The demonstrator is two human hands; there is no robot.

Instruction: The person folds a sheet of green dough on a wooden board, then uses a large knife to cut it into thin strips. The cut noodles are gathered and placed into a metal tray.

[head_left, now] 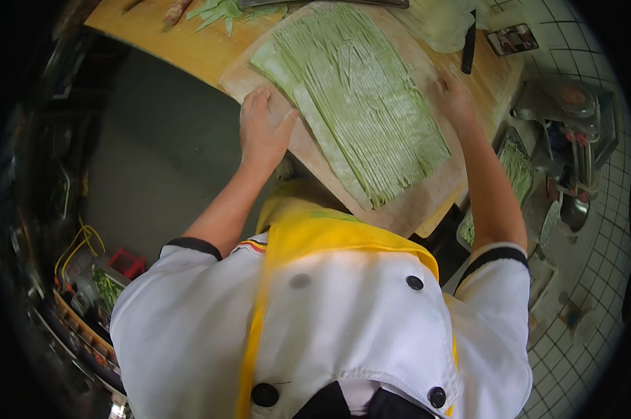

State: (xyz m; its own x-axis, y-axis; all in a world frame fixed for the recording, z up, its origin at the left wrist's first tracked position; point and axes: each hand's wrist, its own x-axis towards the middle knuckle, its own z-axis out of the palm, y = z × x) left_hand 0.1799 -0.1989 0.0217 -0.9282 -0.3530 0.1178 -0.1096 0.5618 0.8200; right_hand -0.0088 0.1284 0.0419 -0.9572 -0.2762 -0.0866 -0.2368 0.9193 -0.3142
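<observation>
A wide sheet of pale green noodle dough (357, 98), cut into many thin parallel strips, lies on a floured board (392, 220). Along its left side runs a wider, uncut-looking strip. My left hand (265, 129) rests at the board's left edge, thumb spread from the fingers toward the dough, with nothing seen in it. Beside the dough's right edge is my right hand (457, 101). Its fingers are bent and blurred, and whether they hold anything does not show. White flour dusts both the dough and my hands.
A dark-handled knife (468, 52) and a phone (512, 40) lie at the far right, by a clear plastic bag (438, 21). Green leafy scraps (221, 12) sit at the far left of the wooden table (169, 42). Right of my arm stands a tray of green noodles (517, 167).
</observation>
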